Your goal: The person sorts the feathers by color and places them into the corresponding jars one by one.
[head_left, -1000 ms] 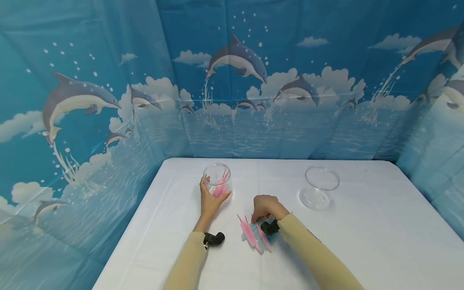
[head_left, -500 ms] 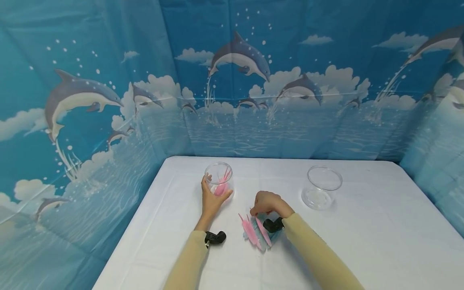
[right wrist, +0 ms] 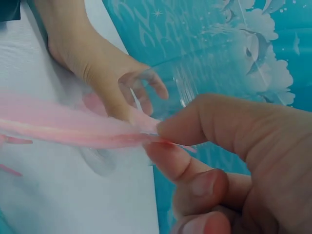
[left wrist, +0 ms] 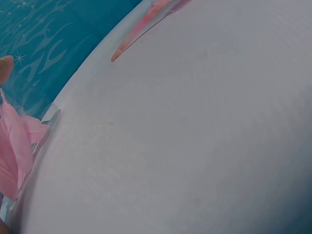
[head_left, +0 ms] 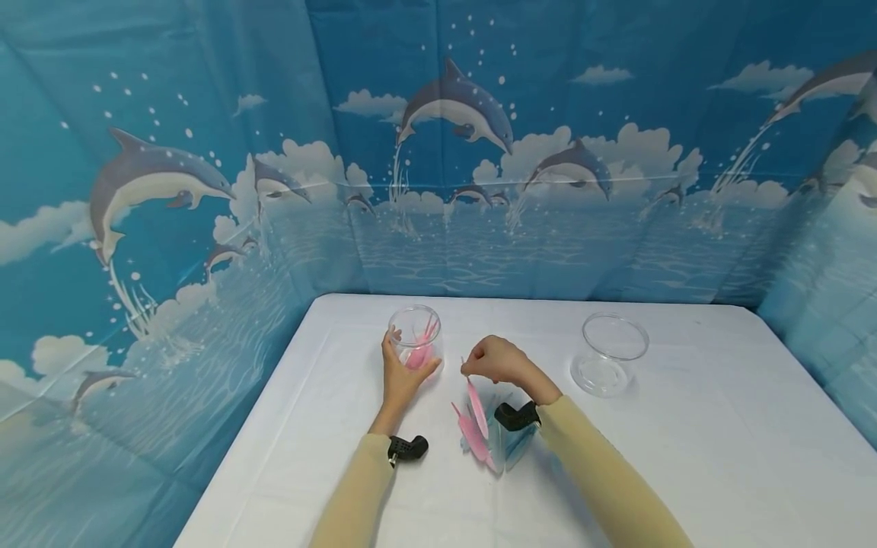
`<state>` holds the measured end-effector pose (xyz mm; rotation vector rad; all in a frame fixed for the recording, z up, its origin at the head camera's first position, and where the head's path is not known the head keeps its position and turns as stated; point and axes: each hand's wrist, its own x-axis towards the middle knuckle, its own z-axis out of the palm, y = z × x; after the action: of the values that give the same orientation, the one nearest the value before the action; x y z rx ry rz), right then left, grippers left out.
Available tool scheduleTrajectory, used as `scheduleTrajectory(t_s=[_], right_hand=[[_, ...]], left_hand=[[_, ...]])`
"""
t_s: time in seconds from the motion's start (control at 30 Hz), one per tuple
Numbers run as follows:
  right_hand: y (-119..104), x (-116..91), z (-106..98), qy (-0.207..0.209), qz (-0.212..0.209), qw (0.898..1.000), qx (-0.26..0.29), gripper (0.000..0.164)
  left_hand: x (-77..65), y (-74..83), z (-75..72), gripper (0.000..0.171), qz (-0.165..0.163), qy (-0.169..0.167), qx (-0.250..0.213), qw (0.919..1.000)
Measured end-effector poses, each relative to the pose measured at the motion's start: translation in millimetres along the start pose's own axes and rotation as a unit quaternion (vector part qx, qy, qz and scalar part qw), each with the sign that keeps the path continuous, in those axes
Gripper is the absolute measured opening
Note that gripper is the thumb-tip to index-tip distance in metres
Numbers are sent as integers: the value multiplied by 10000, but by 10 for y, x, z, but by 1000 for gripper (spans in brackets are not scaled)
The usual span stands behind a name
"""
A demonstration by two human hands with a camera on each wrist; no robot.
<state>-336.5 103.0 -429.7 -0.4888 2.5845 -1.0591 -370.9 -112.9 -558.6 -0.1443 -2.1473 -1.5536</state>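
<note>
My left hand (head_left: 400, 387) grips a clear round jar (head_left: 416, 344) at the back left of the table, its thumb on the near side. Pink feathers (head_left: 419, 356) stand inside that jar. Between thumb and forefinger my right hand (head_left: 505, 361) pinches a pink feather (right wrist: 68, 127) by its quill, and the feather hangs down over the pile. Another pink feather (head_left: 474, 443) lies on the pile's left side. Beneath are blue-grey feathers (head_left: 515, 445), partly covered by the right wrist and its camera. In the left wrist view the hand is mostly out of frame.
A second clear jar (head_left: 604, 374) stands upright at the back right, with nothing visible inside. White cloth covers the table (head_left: 329, 426). Behind it hangs a blue dolphin-print curtain (head_left: 438, 251), which also runs along both sides.
My right hand has risen and moved forward and slightly left, lifting a pink feather from the pile. The left hand stays on the jar. The head view has shifted slightly.
</note>
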Motion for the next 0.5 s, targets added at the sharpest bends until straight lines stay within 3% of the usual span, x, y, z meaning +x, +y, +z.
scheduleTrajectory(t_s=[0.27,0.5], right_hand=[[34,-19,-2,47,84,9995,312,29],[-13,-16,-71,300,-91,9973,666,23]], left_hand=[[-37,7,-11,111,-140,-17,44,9999],[-5,7,7,111,28,11,-3,10000]])
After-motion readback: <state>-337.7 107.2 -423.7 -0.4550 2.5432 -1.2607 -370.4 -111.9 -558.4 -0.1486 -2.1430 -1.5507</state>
